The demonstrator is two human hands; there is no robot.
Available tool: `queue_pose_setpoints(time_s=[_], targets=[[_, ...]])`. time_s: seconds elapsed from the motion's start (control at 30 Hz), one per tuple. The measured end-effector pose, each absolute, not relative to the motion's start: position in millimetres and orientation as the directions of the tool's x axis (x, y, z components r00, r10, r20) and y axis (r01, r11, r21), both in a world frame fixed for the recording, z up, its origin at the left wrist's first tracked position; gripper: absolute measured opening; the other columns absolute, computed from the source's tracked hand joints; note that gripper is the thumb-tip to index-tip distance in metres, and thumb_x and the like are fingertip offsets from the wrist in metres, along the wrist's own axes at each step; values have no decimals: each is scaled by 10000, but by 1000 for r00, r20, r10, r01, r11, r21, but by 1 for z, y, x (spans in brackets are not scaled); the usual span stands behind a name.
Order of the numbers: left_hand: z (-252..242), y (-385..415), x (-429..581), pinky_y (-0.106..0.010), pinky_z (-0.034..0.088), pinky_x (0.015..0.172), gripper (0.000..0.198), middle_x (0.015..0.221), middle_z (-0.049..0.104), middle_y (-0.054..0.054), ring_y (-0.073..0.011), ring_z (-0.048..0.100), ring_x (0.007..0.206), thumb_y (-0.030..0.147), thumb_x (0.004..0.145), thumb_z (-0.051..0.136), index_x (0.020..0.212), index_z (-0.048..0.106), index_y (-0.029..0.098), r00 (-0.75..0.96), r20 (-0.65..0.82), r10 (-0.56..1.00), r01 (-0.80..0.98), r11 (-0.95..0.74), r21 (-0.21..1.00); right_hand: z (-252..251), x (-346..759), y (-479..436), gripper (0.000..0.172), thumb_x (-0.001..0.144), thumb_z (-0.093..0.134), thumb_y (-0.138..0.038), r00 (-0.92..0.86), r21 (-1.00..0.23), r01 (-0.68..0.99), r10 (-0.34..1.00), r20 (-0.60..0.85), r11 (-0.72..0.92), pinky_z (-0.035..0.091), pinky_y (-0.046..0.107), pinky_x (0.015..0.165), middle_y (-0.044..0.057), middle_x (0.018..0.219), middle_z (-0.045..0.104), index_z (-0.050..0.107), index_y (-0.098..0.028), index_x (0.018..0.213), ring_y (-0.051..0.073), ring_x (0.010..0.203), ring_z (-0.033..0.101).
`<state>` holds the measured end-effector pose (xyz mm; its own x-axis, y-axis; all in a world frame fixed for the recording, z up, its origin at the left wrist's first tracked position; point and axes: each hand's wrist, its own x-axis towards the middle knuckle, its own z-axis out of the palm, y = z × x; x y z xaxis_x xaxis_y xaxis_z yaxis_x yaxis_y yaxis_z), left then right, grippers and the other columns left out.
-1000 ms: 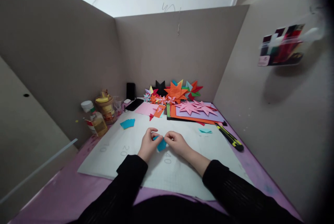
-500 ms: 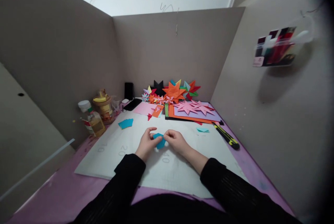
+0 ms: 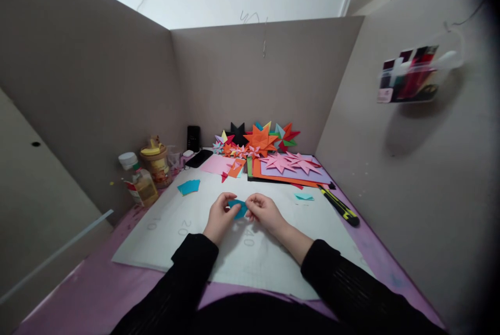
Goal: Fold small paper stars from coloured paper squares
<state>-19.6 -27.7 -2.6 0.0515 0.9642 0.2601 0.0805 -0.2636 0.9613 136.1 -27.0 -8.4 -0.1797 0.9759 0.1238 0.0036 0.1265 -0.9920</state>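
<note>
Small flat blue paper piece [image 3: 241, 211]: sitting low centre in the frame, between the two hands, over a large white paper sheet printed with numbers [image 3: 156, 244]. From my remote seat I'm seeing the left hand [image 3: 221, 215] gripping its left part between thumb and fingers. The right hand [image 3: 265, 212] is pinching its right edge, thumb and fingertips drawn together. I'm judging the step in hand to be a fold being worked; any crease is too small for me to make out. As I'm reading it, the next move is calling for a firm left hold and right fingertips pressing along the edge.

Outward: a fanned stack of blue paper pieces [image 3: 189, 187] is lying left of centre. A pale turquoise folded paper scrap [image 3: 303, 197] is lying right, near a black-and-yellow plastic cutter [image 3: 339, 207]. Farther up, flat pink paper stars [image 3: 279, 162] are resting on a lilac sheet [image 3: 292, 174].
</note>
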Motion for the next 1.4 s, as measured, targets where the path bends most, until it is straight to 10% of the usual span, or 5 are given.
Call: queue_pose_setpoints(time_s=[0.33,0.77,1.03,1.27,1.4], targets=[[1,-31,-20,-258,448,631,536,890,618,-50,-145,606,720,400,672,674,1104,431,198,233,-12,972,-263,75,962,-7,141,-28,213,710,617,-303,-108,-958,-34,952,286,285,460,250,562,-37,611,565,513,-193,860,130,578,588],[0,-32,-19,-206,383,560,422,613,556,37,-101,520,566,250,660,652,1052,512,174,171,257,951,134,-281,950,-9,136,-27,175,679,623,-301,-201,-974,19,955,216,225,380,212,514,-45,590,523,511,-168,699,88,527,480],[1,-28,-17,-228,416,563,603,619,576,29,-127,571,565,283,602,719,1110,416,163,140,55,989,-133,-36,990,-8,131,-25,249,661,630,-310,-180,-988,-137,979,96,72,379,220,478,-43,510,547,411,-192,665,99,446,488],[7,-30,-19,-231,431,574,553,686,584,17,-124,590,594,297,614,702,1080,423,192,132,-32,991,-263,66,962,-8,143,-28,402,711,547,-157,-232,-908,16,885,404,419,444,257,656,6,862,582,473,-237,1098,127,736,561],[6,-31,-20,-195,384,506,514,650,565,37,-80,523,498,291,622,697,1055,440,190,170,-34,985,-224,72,972,-1,151,-31,272,724,509,-111,-394,-788,176,776,492,590,444,288,723,38,902,588,636,-227,935,157,830,560]])
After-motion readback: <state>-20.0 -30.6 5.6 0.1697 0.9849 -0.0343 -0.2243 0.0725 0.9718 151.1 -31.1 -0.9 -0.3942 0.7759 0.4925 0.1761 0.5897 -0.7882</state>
